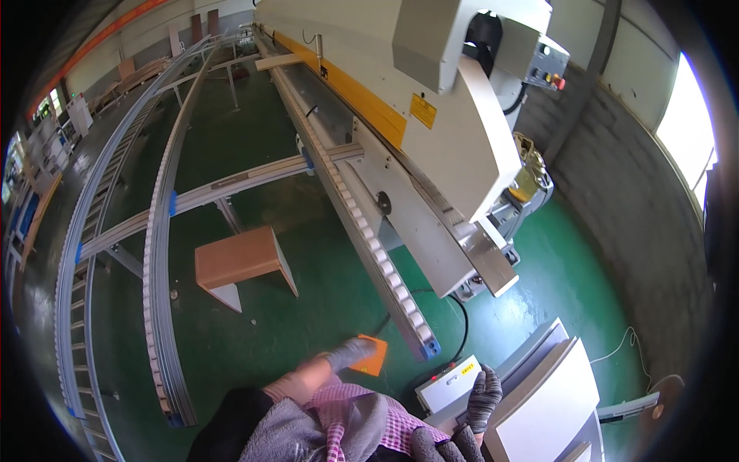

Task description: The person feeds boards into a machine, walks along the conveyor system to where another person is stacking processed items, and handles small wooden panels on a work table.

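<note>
Head view: left hand [352, 354], lower centre, blurred, overlapping an orange plate [374, 359]; finger spread and grip: cannot tell. Right hand [483, 396], lower right, fingers together, beside white panels [545, 396]; hold unclear. Progress, by my judgement: panels grouped apart from roller rails [373, 250]; share done, unclear.

Left hand [350, 353] — passage leftward over green floor [269, 335]; roller rail [369, 245] standing to the right. Right hand [484, 394] — white panels [548, 400] just rightward, white box [449, 387] just leftward.
</note>
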Demonstrator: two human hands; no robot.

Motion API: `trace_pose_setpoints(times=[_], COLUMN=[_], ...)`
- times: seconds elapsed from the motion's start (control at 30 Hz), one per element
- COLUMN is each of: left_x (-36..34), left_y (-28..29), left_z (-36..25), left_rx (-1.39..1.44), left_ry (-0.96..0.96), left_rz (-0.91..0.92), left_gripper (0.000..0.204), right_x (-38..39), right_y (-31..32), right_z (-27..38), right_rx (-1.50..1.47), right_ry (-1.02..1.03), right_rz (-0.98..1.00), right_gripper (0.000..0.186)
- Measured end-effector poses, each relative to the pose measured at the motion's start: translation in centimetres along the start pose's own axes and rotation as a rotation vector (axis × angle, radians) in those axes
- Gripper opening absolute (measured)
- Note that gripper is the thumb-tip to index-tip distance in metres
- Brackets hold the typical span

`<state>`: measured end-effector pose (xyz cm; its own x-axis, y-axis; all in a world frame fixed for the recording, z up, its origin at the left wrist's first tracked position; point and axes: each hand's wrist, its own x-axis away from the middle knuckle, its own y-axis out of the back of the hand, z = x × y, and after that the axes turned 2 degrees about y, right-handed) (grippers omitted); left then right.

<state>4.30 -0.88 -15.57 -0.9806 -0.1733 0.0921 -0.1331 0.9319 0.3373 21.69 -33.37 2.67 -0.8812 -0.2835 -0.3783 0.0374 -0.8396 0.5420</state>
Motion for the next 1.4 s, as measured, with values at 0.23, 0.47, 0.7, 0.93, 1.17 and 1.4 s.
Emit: trace_pose_setpoints(times=[0.23, 0.47, 0.7, 0.93, 1.17, 1.4], left_x=[5.4, 6.9, 4.7, 3.3, 4.1, 4.3], left_y=[10.4, 15.4, 16.4, 16.1, 15.7, 15.9], left_z=[1.4, 4.7, 2.6, 2.8, 4.7, 2.5], left_rx=[0.841, 0.917, 0.939, 0.921, 0.926, 0.927], left_ry=[0.674, 0.797, 0.691, 0.711, 0.73, 0.812], left_rz=[-0.543, -0.749, -0.604, -0.548, -0.548, -0.552], left_gripper=[0.035, 0.033, 0.035, 0.037, 0.037, 0.035], right_x=[-3.7, -3.2, -2.5, -2.4, -2.3, -2.2], right_y=[-9.8, -14.9, -16.5, -17.2, -17.2, -17.2], right_z=[8.4, 10.3, 10.1, 9.1, 9.5, 9.6], right_rx=[0.12, 0.19, 0.392, 0.44, 0.442, 0.449], right_ry=[0.142, 0.076, 0.116, 0.189, 0.182, 0.18], right_rz=[0.168, 0.282, 0.184, 0.101, 0.093, 0.095], right_gripper=[0.019, 0.028, 0.032, 0.032, 0.032, 0.031])
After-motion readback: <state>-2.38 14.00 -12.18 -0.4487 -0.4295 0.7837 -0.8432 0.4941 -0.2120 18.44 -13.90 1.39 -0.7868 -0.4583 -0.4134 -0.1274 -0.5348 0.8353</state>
